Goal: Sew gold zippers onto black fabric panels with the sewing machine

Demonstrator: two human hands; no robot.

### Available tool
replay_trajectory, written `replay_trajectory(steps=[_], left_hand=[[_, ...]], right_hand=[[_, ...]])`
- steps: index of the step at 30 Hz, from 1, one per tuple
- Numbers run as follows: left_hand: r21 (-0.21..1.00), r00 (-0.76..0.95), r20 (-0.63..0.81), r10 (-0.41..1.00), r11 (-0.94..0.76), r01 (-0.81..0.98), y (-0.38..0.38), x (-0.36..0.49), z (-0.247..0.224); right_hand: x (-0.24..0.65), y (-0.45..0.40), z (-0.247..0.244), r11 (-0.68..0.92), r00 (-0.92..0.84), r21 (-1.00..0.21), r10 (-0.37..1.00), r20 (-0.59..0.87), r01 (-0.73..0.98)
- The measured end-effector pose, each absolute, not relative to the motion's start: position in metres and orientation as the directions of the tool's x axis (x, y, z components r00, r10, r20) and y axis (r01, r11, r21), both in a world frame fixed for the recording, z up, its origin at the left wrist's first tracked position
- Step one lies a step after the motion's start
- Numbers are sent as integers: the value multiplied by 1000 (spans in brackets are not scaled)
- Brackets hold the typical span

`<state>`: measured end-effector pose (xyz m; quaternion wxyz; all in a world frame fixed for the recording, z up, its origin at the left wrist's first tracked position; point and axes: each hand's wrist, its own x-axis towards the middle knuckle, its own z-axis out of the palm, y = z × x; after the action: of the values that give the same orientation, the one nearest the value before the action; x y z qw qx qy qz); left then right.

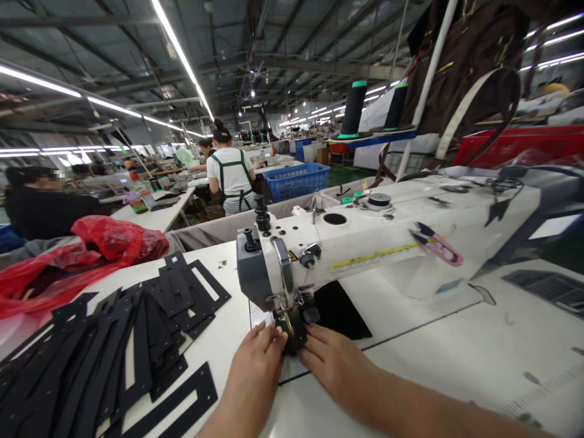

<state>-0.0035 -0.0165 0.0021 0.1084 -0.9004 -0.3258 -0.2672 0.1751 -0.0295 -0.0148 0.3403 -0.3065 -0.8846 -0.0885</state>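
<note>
Both hands are at the needle end of a white sewing machine (pixel 365 243). My left hand (pixel 255 374), fingers bent and together, grips the left side of a small black piece (pixel 295 340) beneath the presser foot. From the right, my right hand (pixel 340 371) holds the same piece, its fingers close together and the tips partly hidden. A black fabric panel (pixel 344 313) lies flat behind my right hand, under the machine arm. Left of my left hand, one black frame-shaped piece (pixel 182 401) with a long slot rests near a heap of similar black pieces (pixel 104 347).
Pink-handled thread snips (pixel 440 246) lie against the machine arm, near a yellow measuring tape (pixel 378 254). Black thread cones (pixel 353 112) stand on a blue holder. Red plastic bags (pixel 100 249) lie at the left. Beyond are a blue basket (pixel 296 182) and a person in a green apron (pixel 230 167).
</note>
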Motion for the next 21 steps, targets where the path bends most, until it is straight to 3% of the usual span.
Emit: replay_trajectory(steps=[4, 15, 21], left_hand=[[-104, 670, 557, 491, -759, 643, -31, -1, -3], [-126, 684, 557, 470, -767, 629, -18, 1, -2], [-37, 620, 573, 536, -738, 674, -5, 0, -21]], right_hand=[[173, -39, -28, 779, -504, -56, 456, 733, 624], [176, -33, -16, 792, -569, -112, 522, 635, 601], [176, -25, -11, 791, -566, -138, 536, 627, 596]])
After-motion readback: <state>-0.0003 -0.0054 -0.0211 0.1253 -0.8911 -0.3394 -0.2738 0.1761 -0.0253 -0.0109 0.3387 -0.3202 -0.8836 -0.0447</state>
